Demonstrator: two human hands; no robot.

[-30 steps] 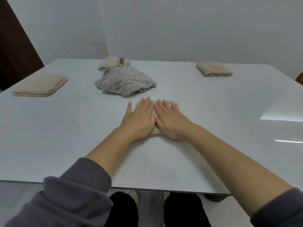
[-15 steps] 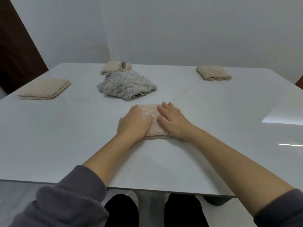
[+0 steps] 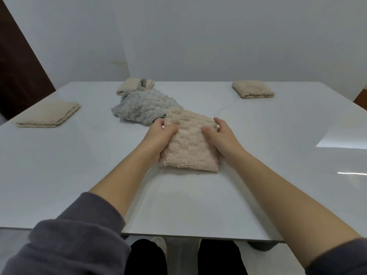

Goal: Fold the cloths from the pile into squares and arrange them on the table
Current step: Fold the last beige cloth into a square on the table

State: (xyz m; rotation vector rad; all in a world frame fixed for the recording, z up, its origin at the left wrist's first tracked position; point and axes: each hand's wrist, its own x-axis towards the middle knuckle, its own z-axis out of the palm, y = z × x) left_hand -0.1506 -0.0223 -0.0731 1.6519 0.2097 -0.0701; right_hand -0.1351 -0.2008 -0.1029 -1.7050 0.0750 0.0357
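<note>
Hands grip the beige cloth [image 3: 190, 143] from both sides: the left hand [image 3: 158, 135] is curled round its left edge and the right hand [image 3: 220, 135] round its right edge. A second ago both hands lay flat, side by side, pressing down on top of it. Half a second ago the fingers had started to bend at the sides.

The cloth is folded square and sits mid-worktop, about the same spot as before. Its far edge is now tipped up and covers the near rim of the grey pile [image 3: 143, 108]. Its near edge is low over the worktop [image 3: 79, 175], with a shadow under it. Can't tell if it touches.

The grey pile is unmoved, just beyond the cloth toward the far edge, crumpled.

Three folded squares are unchanged:
- The left square [image 3: 49, 115] is by the left edge.
- The far square [image 3: 129, 87] is at the far edge behind the pile, with a grey scrap [image 3: 147, 83] against it.
- The right square [image 3: 253, 89] is at the far edge toward the right corner.

Dark sleeves [image 3: 75, 239] are pushed up on both forearms.
</note>
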